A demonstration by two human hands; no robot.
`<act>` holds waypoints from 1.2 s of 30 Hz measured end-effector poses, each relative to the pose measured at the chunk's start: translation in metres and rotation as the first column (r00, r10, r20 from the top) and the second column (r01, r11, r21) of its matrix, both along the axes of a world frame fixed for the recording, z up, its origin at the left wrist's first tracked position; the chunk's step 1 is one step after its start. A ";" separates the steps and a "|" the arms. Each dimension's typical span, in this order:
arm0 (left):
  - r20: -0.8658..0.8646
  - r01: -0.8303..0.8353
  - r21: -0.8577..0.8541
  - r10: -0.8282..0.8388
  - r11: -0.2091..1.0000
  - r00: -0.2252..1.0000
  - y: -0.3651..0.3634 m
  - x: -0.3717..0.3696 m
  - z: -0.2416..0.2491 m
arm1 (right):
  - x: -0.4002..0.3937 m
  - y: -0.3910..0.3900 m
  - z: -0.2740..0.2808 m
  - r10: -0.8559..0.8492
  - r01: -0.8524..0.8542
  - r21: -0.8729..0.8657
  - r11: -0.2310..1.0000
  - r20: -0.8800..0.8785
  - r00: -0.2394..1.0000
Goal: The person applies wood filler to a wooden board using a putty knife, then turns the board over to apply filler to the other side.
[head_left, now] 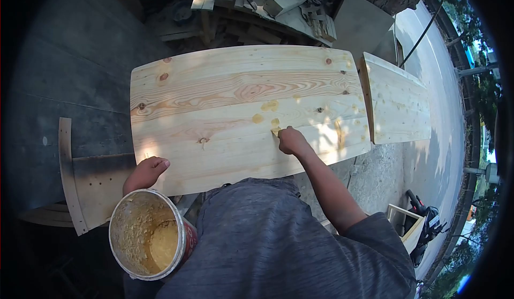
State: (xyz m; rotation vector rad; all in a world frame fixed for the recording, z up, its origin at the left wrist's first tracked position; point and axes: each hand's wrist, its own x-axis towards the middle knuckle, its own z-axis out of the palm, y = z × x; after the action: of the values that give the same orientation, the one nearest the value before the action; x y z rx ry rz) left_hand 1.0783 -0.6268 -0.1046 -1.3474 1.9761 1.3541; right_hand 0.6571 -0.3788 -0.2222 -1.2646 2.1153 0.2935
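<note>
Arm (333, 184) outstretched over panel (219, 157), right hand (292, 140) clenched on scraper (276, 132); left hand (147, 173) curled, grip unclear.

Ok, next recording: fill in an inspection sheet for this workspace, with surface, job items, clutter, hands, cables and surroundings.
Surface: pale, knotty wooden panel with yellowish patches.
Job items: bucket holding yellowish paste; what looks like a small spreader.
Clutter: wood pieces heaped beyond the panel.
Hands: right hand grips the spreader at the panel; left hand is beside the bucket, its grip unclear.
Cables: one dark line at upper right; cannot tell whether it is a cable.
Surroundings: second panel alongside, paved ground beyond.
</note>
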 end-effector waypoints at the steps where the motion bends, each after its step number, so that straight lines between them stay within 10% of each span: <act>1: 0.000 0.012 -0.003 -0.012 1.000 1.000 0.001 -0.001 0.004 | -0.003 -0.004 0.004 -0.029 0.029 -0.042 0.999 -0.008 1.000; 10: 0.030 0.023 -0.018 -0.023 1.000 0.999 0.003 -0.005 0.003 | -0.027 -0.015 0.007 -0.027 0.023 -0.067 0.998 -0.066 0.997; 14: 0.033 0.038 0.028 -0.039 0.999 0.999 0.002 -0.010 0.008 | -0.033 -0.019 0.020 0.017 -0.033 0.267 0.963 0.063 0.998; 18: 0.016 0.057 0.014 -0.057 0.998 0.998 -0.003 -0.008 -0.001 | -0.002 0.013 0.019 -0.093 0.088 -0.133 0.987 -0.031 0.995; 27: 0.015 0.078 0.036 -0.079 0.996 0.997 -0.004 -0.018 -0.004 | 0.032 0.022 0.012 -0.188 0.186 -0.270 0.945 0.018 0.982; 32: 0.008 0.129 -0.009 -0.129 0.992 0.992 -0.003 -0.026 0.009 | 0.015 0.015 0.001 0.002 -0.002 0.050 0.999 0.007 1.000; 36: -0.034 0.170 0.016 -0.170 0.985 0.985 -0.003 -0.034 0.012 | 0.001 0.013 0.022 0.015 -0.016 -0.027 1.000 -0.012 1.000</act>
State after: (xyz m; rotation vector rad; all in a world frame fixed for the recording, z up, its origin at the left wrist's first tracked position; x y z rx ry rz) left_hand 1.0441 -0.6300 -0.0930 -1.1264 2.0434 1.3189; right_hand 0.6580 -0.3662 -0.2004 -1.2984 2.1273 0.2805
